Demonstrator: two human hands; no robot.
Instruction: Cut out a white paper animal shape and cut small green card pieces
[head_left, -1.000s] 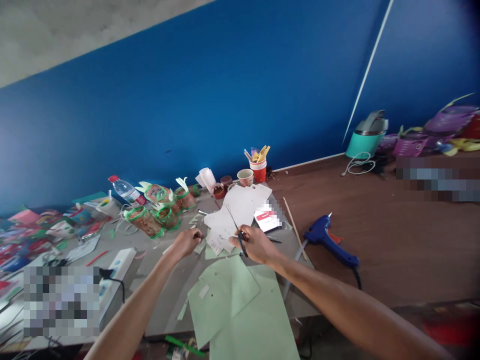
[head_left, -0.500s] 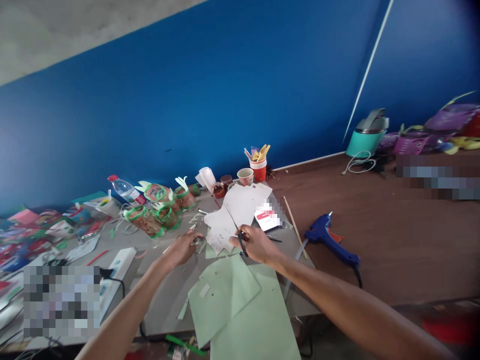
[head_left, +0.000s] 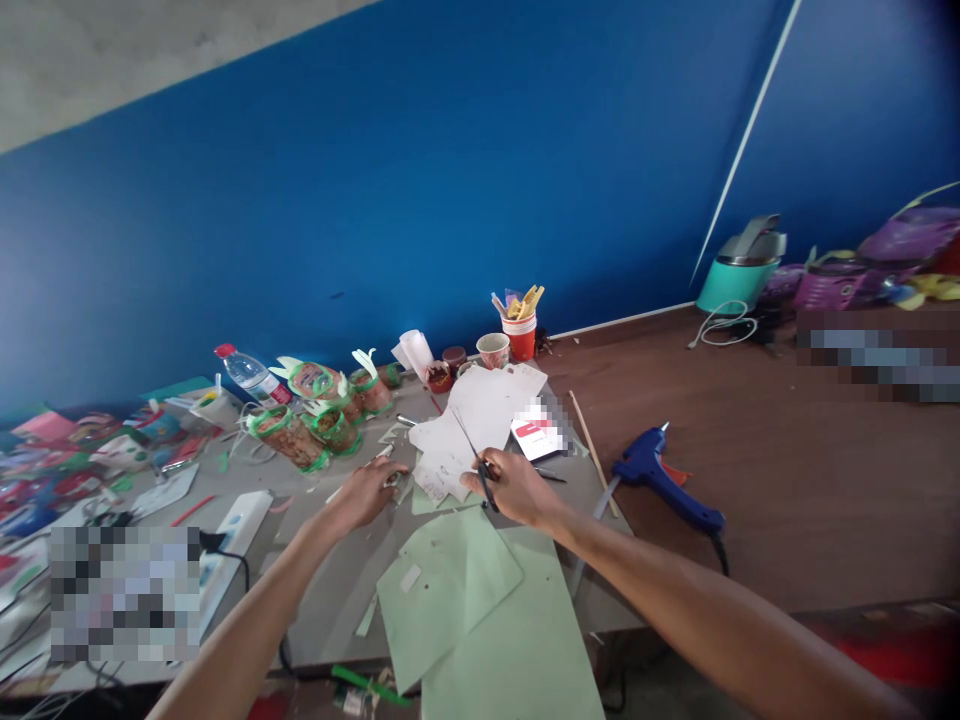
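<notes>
My right hand (head_left: 521, 487) is closed round the black handles of a pair of scissors (head_left: 487, 482). The blades point up and away, over a white paper sheet (head_left: 480, 410) with an uneven outline and some drawn lines. To its left, my left hand (head_left: 367, 490) has its fingers curled together at pale paper scraps; what lies between the fingertips is too small to make out. Nearer to me, a folded light-green sheet (head_left: 427, 590) rests on a larger light-green sheet (head_left: 517, 640) that reaches over the table's front edge.
A blue glue gun (head_left: 660, 480) and a thin wooden stick (head_left: 592, 450) lie on the right. Toward the wall stand a red cup of tools (head_left: 519, 338), a paper cup (head_left: 493, 350), several green-trimmed brown pots (head_left: 292, 440) and a bottle (head_left: 255, 380). A power strip (head_left: 236, 550) is left.
The view has shifted very slightly. Both hands and the scissors stay in nearly the same place over the papers.
</notes>
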